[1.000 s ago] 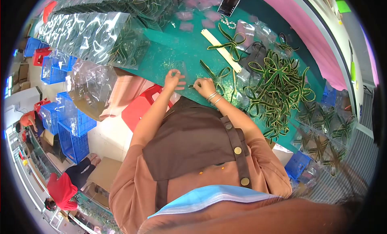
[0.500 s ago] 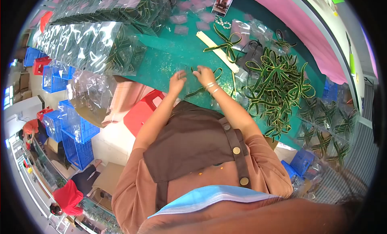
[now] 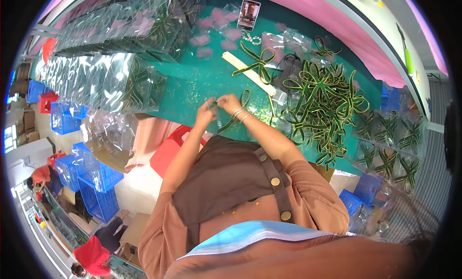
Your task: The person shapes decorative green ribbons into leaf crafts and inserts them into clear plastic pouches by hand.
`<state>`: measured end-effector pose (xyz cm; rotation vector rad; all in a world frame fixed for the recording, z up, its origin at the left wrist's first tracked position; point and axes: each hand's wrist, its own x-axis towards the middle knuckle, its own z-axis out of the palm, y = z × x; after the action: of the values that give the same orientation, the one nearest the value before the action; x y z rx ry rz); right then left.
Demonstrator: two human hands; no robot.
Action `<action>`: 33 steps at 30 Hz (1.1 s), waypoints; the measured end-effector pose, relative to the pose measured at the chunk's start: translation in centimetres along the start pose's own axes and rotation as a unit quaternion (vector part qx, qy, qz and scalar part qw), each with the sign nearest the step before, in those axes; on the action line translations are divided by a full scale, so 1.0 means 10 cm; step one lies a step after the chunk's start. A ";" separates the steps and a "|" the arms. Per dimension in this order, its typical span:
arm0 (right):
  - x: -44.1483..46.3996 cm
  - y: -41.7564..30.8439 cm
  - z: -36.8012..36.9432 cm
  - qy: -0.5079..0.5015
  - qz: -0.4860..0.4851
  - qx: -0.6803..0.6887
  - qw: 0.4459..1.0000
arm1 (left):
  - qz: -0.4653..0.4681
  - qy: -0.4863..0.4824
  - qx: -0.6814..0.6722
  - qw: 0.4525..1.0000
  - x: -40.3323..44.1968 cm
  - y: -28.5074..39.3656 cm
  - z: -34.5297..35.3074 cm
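Note:
My left hand [image 3: 206, 113] and my right hand [image 3: 230, 105] are close together above the green tabletop, fingertips nearly meeting. Both look closed in a pinch, but blur hides what is between the fingers. Around and under my right hand shows a dark green ribbon bow [image 3: 245, 97] with gold edges, one loop beyond the wrist and a tail towards me. A faint shine near it may be clear plastic. To the right lies a big pile of similar bows [image 3: 327, 98]. A single bow [image 3: 258, 62] rests across a pale yellow strip [image 3: 231, 61].
Rows of filled clear bags [image 3: 96, 82] stand at the left. A phone [image 3: 249, 14], a bead bracelet [image 3: 251, 38] and pink packets [image 3: 204, 53] lie at the back. A red stool [image 3: 168, 151] and blue crates [image 3: 98, 197] are on the left; two other people work farther off.
The whole view has shifted slightly, so the table's things appear lower and further left. My hands stay over the same spot, with the fingertips drawn closer together. The bow beneath has barely moved.

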<state>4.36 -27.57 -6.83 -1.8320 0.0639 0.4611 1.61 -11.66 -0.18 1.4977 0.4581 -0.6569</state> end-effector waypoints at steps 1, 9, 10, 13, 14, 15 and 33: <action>0.04 0.00 0.02 0.007 -0.002 -0.002 1.000 | -0.010 0.006 0.010 1.000 0.01 0.03 -0.01; 0.13 -0.22 0.19 0.072 -0.186 -0.247 0.948 | 0.025 0.001 -0.005 1.000 0.10 -0.03 -0.16; 0.19 -0.26 0.11 0.096 -0.264 -0.293 0.914 | 0.036 0.033 0.018 0.999 0.08 -0.01 -0.13; 0.33 -0.46 -0.36 0.212 -0.254 -0.301 0.894 | 0.019 0.095 0.025 0.995 -0.10 0.13 -0.14; 0.42 -0.42 -0.55 0.261 -0.228 -0.342 0.874 | 0.019 0.099 0.024 0.995 -0.14 0.11 -0.18; 0.50 -0.37 -0.74 0.309 -0.200 -0.381 0.848 | 0.006 0.072 -0.013 0.997 -0.17 0.08 -0.21; -0.40 -1.17 -0.99 -0.027 -0.204 -0.277 0.939 | -0.055 -0.021 -0.082 0.995 -0.42 -0.51 -0.32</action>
<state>6.68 -33.90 7.55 -2.3047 -0.5241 0.2439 -4.47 -7.80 -1.45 1.3081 0.5526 -0.7180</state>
